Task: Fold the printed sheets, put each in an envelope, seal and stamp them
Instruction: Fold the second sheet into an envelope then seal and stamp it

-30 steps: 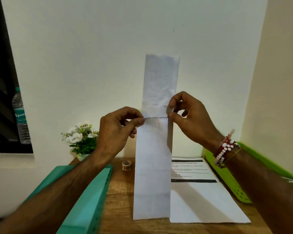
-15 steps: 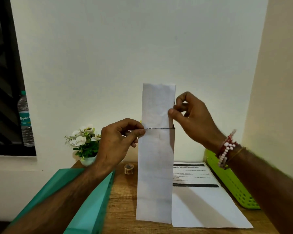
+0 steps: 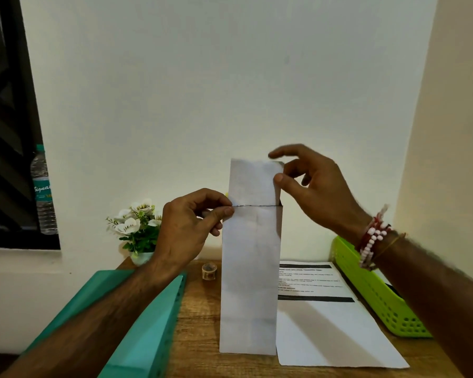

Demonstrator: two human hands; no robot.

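Observation:
I hold a long white envelope [image 3: 249, 282] upright, its lower end on the wooden table [image 3: 197, 336]. A folded sheet [image 3: 253, 184] sticks up out of its open top. My left hand [image 3: 186, 230] pinches the envelope's top left corner between thumb and forefinger. My right hand [image 3: 320, 192] is at the sheet's top right corner. Its forefinger lies straight over the top edge, its thumb touches the right edge, and the other fingers are spread. A printed sheet [image 3: 325, 323] lies flat on the table to the right of the envelope.
A small roll of stamps [image 3: 209, 271] stands behind the envelope. A teal tray [image 3: 148, 323] is under my left forearm and a lime green basket [image 3: 377, 296] sits at the right edge. A flower pot [image 3: 137, 227] and a water bottle [image 3: 43, 192] stand at the back left.
The folded sheet has slid down into the envelope, so less of it shows. My right hand moved from pinching the sheet near the envelope's mouth to the sheet's top corner, fingers now spread.

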